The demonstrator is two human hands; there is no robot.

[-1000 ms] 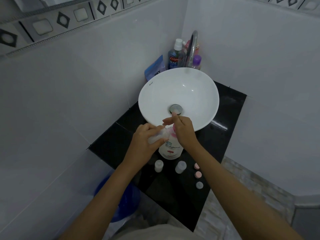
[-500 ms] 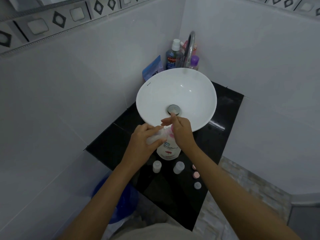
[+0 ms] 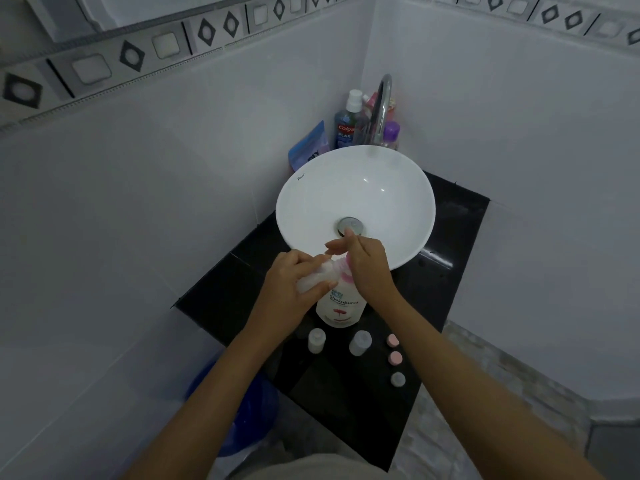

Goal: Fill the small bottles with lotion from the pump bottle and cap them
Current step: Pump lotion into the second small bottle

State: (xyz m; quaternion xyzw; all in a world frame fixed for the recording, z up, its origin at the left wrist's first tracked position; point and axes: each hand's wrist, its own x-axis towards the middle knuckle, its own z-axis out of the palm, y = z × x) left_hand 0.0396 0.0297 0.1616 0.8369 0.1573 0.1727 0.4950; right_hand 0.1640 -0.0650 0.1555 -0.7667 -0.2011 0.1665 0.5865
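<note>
The white pump bottle (image 3: 341,306) with a pink top stands on the black counter (image 3: 346,403) in front of the basin. My left hand (image 3: 294,289) grips a small translucent bottle (image 3: 317,277), tilted against the pump spout. My right hand (image 3: 369,268) rests on the pink pump head with its fingers stretched forward. Two more small bottles (image 3: 316,340) (image 3: 360,342) stand uncapped in front of the pump bottle. Three small caps (image 3: 394,358) lie in a row to their right, two pink and one grey.
A white bowl basin (image 3: 311,209) with a chrome drain sits behind the hands, under a curved tap (image 3: 382,105). Mouthwash, a blue pouch and other bottles crowd the corner behind it. Tiled walls close both sides. A blue bucket (image 3: 242,417) stands on the floor at the left.
The view shifted slightly. Both hands stay at the pump head, the left still holding the small bottle at the spout.
</note>
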